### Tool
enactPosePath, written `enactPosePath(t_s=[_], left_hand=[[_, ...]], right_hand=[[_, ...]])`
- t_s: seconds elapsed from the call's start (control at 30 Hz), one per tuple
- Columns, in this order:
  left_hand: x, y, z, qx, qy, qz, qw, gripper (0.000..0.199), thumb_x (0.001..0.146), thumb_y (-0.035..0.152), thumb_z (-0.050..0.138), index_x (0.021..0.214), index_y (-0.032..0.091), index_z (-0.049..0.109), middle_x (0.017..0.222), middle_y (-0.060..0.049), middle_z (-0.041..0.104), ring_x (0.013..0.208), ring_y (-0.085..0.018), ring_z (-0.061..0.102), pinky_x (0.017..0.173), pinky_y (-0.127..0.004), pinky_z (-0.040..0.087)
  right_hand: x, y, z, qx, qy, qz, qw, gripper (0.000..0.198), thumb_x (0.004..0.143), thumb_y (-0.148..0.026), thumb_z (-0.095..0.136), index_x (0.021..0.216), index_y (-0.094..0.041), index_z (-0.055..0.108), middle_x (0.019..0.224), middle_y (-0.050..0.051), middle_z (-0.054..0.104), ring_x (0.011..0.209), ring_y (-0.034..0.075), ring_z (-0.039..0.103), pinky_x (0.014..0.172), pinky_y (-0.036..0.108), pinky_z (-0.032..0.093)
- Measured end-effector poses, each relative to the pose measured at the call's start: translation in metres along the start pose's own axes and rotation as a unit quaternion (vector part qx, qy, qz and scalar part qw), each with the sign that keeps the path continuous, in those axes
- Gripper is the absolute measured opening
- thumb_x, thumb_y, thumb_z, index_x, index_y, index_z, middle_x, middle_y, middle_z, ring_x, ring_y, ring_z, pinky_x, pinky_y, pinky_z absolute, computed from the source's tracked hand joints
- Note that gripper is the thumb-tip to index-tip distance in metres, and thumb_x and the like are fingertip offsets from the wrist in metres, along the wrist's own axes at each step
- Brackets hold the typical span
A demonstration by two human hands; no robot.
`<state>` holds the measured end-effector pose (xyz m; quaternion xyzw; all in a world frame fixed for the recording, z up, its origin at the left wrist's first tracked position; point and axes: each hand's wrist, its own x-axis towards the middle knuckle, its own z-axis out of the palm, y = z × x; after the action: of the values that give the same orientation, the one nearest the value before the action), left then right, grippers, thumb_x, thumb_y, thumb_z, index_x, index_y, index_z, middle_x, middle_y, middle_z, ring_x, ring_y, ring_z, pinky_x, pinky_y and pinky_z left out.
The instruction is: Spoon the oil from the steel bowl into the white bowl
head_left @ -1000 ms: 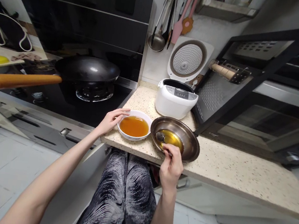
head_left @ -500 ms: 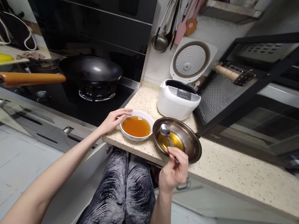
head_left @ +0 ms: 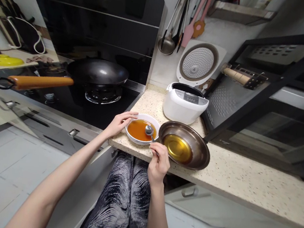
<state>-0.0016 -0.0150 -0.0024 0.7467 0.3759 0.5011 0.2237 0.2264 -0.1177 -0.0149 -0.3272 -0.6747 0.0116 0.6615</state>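
Observation:
A white bowl (head_left: 130, 136) of amber-brown liquid stands near the counter's front edge. My left hand (head_left: 119, 123) holds its left rim, fingers laid over the edge. In my right hand (head_left: 159, 163) is a metal spoon (head_left: 149, 130), pinched by its handle, its head over the liquid at the bowl's right side. Whether the spoon's head touches the liquid I cannot tell. Right beside the bowl, a wide steel basin (head_left: 201, 154) holds clear yellow liquid that looks like oil.
Behind the bowls stands a white rice cooker (head_left: 183, 108) with its lid raised. To the left, a black wok (head_left: 98, 71) rests on the stove, its wooden handle (head_left: 41, 82) sticking out. A dark-framed rack with an oven (head_left: 265, 125) flanks the counter (head_left: 244, 175) on the right.
My right hand has carried the spoon left, from above the steel basin to above the white bowl. My left hand stays on the bowl's rim. The view has shifted slightly.

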Motion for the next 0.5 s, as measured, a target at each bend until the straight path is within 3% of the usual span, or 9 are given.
enactPosePath(t_s=[0.5], left_hand=[[-0.0004, 0.0009, -0.0002, -0.005, 0.001, 0.002, 1.0, 0.032, 0.101, 0.034, 0.052, 0.112, 0.021, 0.08, 0.139, -0.012, 0.069, 0.133, -0.029, 0.063, 0.119, -0.052, 0.043]], right_hand=[[-0.0021, 0.0056, 0.0102, 0.01, 0.003, 0.023, 1.0, 0.02, 0.1, -0.008, 0.051, 0.101, -0.022, 0.066, 0.092, 0.004, 0.071, 0.089, 0.016, 0.069, 0.081, 0.031, 0.058]])
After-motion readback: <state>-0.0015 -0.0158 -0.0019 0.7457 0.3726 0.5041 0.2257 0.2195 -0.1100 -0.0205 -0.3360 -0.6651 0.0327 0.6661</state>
